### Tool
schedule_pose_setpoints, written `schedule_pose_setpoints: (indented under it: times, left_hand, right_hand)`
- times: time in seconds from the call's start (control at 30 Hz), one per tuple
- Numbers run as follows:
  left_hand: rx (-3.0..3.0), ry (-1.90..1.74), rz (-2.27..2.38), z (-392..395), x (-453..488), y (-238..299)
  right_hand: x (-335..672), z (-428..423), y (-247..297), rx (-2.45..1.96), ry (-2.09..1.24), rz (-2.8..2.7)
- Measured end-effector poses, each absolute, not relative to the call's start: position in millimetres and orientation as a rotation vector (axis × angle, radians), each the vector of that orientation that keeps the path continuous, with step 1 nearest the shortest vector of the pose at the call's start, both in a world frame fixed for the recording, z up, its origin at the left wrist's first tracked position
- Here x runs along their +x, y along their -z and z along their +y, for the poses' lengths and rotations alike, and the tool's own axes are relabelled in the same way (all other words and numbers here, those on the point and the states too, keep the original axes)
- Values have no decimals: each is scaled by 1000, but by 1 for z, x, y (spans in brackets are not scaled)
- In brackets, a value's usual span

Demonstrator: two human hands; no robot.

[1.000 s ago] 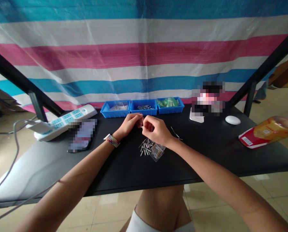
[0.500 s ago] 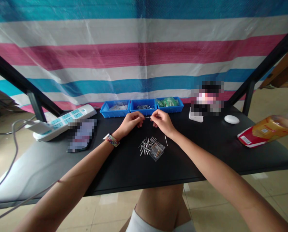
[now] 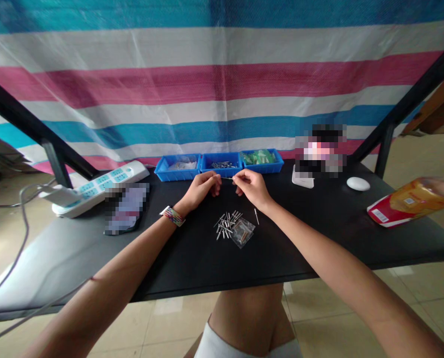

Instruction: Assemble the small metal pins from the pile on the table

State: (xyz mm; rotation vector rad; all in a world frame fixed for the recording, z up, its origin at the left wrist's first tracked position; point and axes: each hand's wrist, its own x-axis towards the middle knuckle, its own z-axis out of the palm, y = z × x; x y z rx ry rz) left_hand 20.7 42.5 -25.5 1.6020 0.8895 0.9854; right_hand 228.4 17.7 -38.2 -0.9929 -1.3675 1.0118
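Observation:
A thin metal pin, which looks like a blind rivet (image 3: 227, 178), spans the gap between my two hands. My left hand (image 3: 204, 188) pinches its left end between thumb and fingers. At the other end, my right hand (image 3: 250, 186) is closed on it in the same way. Below them on the black table lies a heap of silver blind rivets (image 3: 224, 226). Touching the heap is a small clear plastic bag (image 3: 243, 232) with brownish pieces inside. One single rivet (image 3: 256, 216) lies apart, near my right wrist.
Three blue bins stand behind my hands: a left bin (image 3: 177, 174) with clear bags, a middle bin (image 3: 214, 171) with metal pins, a right bin (image 3: 270, 168) with green packets. A power strip (image 3: 104, 188) and phone (image 3: 127, 211) lie left; a bottle (image 3: 408, 204) lies right.
My hands stay almost in place, still closed around the rivet. A little more of it shows between my fingers now. The heap and the bag have not moved.

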Motion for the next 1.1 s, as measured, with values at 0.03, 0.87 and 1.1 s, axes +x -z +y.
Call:
schedule_pose_setpoints:
  times: [0.03, 0.87, 1.1]
  left_hand:
    - [1588, -991, 873, 42, 21, 25]
    - [1646, -1001, 890, 42, 21, 27]
    - [1546, -995, 869, 44, 20, 30]
  right_hand:
    - [229, 18, 39, -1002, -1005, -1366]
    - [227, 14, 33, -891, -1142, -1281]
    - [225, 30, 22, -907, -979, -1263]
